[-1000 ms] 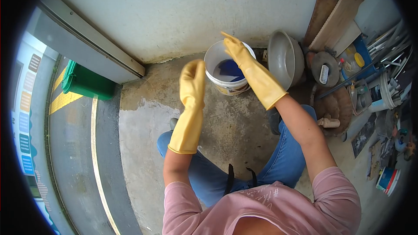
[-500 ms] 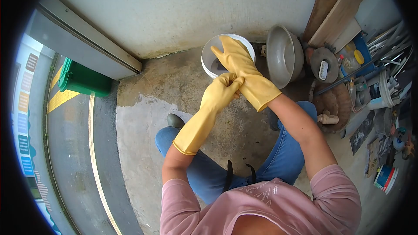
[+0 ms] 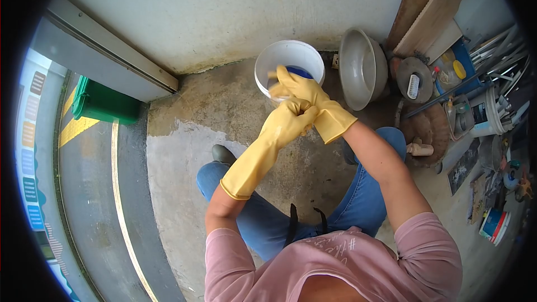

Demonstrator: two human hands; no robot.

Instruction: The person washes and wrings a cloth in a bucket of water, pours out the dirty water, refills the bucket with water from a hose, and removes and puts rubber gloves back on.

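Observation:
Yellow rubber gloves cover both hands. My left hand [image 3: 286,121] is closed, its fingers pinching the rubber of the right glove [image 3: 335,122] near the palm and wrist. My right hand [image 3: 304,86] reaches forward over the near rim of a white bucket [image 3: 267,59], with its fingers apart and partly smeared by motion. Something dark blue [image 3: 301,71] shows inside the bucket, partly hidden behind the right hand; I cannot make out what it is. The left glove [image 3: 246,173] reaches well up the forearm, while the right glove's cuff ends lower on the arm.
Right of the bucket a metal basin [image 3: 358,70] leans on its side. Wooden boards [image 3: 430,19], a scrub brush [image 3: 413,86], a brown round tub [image 3: 428,128] and a bucket of rods [image 3: 485,114] crowd the right. A green bin [image 3: 106,100] stands at the left.
My right hand's fingers have dropped lower and bent, now blurred. Blue shows in the bucket where the glove covered it. My left hand keeps its pinch on the right glove.

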